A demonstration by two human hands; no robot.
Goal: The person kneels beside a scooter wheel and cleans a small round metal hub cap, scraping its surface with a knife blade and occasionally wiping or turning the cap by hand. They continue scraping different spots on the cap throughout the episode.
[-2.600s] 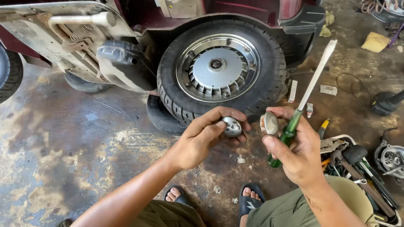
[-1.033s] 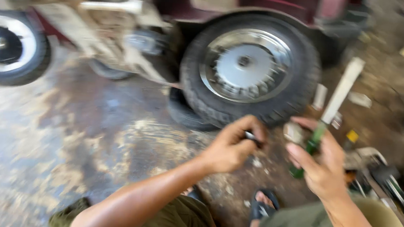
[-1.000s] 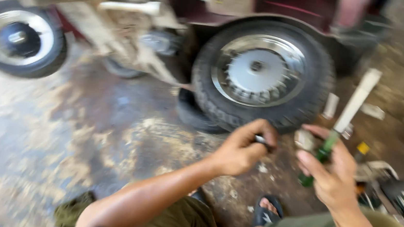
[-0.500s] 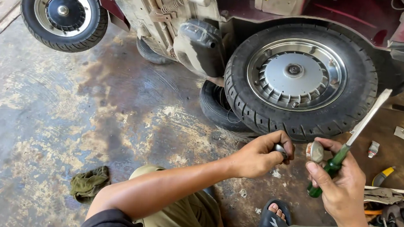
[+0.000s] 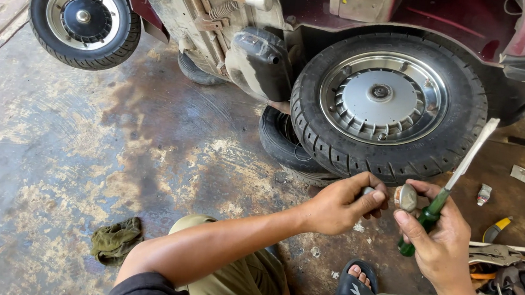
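My left hand [image 5: 345,204] pinches a small round metal part [image 5: 368,191] between thumb and fingers. My right hand [image 5: 438,237] holds a green-handled screwdriver [image 5: 443,194] with a long pale shaft that points up to the right, and a round metal cap [image 5: 405,197] sits between its thumb and fingertips. The two hands almost touch, low in front of the scooter's rear wheel [image 5: 387,106], which has a silver hub cover. A maroon scooter body [image 5: 451,18] stands above the wheel.
A spare tyre [image 5: 288,142] lies flat under the scooter. The front wheel [image 5: 85,18] is at upper left. A green rag [image 5: 116,240] lies on the stained concrete floor. Tools fill a tray [image 5: 511,270] at the right, with pliers [image 5: 496,229] beside it.
The view swung left, bringing the front wheel and rag into sight. Both hands keep their hold on the small parts and screwdriver, staying close together.
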